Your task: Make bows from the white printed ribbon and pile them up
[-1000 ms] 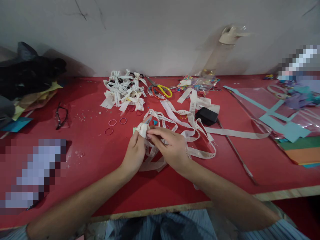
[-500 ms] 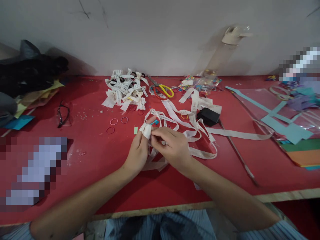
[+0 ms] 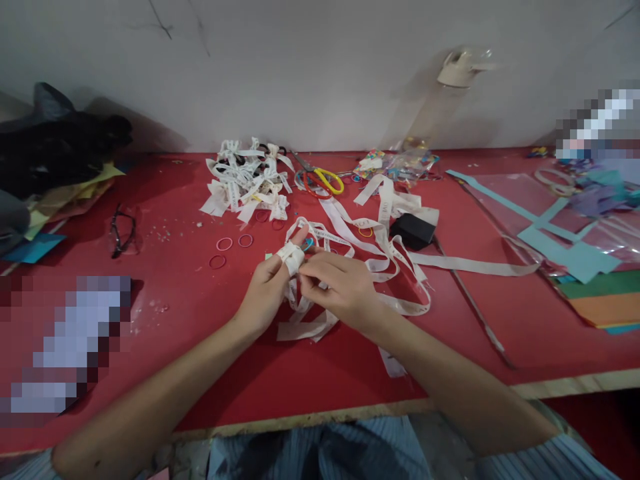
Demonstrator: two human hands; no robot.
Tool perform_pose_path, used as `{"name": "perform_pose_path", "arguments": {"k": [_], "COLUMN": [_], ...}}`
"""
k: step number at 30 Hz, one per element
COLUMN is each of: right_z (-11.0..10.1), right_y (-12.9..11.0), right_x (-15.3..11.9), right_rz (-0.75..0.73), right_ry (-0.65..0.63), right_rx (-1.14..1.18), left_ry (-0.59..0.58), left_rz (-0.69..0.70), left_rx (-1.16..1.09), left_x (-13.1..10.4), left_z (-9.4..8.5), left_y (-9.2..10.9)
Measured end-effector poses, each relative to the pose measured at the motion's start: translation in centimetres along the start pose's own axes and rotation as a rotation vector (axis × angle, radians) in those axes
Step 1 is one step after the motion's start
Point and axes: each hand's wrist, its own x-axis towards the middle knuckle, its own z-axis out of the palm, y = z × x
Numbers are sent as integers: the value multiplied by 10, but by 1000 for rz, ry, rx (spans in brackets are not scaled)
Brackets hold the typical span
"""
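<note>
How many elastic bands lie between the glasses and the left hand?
3: a pink band, a purple band to its right, a darker pink band below them. Others show by the ribbon pile; some may be hidden.

Light running dim and cool, the wall (image 3: 300, 73) reading flat grey; source staying hard to place. Soft shadows are spreading across it, right of the black bag (image 3: 60, 147) between 9 and 10 o'clock and left of the bottle (image 3: 457, 70) between 1 and 2. Clear plastic (image 3: 617, 243) at 3 is throwing small white glints. Red tabletop (image 3: 300, 380) is deepening toward 6. Fine print on the white ribbon (image 3: 386, 200) is going soft. Coarse pixel blocks (image 3: 80, 340) are masking patches around 8 and past 2.
</note>
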Motion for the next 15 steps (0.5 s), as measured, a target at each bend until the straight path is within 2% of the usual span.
{"name": "perform_pose_path", "arguments": {"k": [5,8,11,15], "right_z": [-2,-3,0,3], "right_y": [4,2,0,-2], "right_x": [-3,-1,0,0], "right_rz": [-203,-219,-136,114], "right_ry": [-86,-136,-109,-29], "right_rx": [-232,-262,-193,127], "left_ry": [-73,-57,-41,-62], "left_rz": [40,37,41,-47], "left_rx": [-47,-15,-20,-190], "left_x": [2,2,5,7], "left_z": [-1,-2,-1,2], "left_y": [-1,-1,-3,0]}}
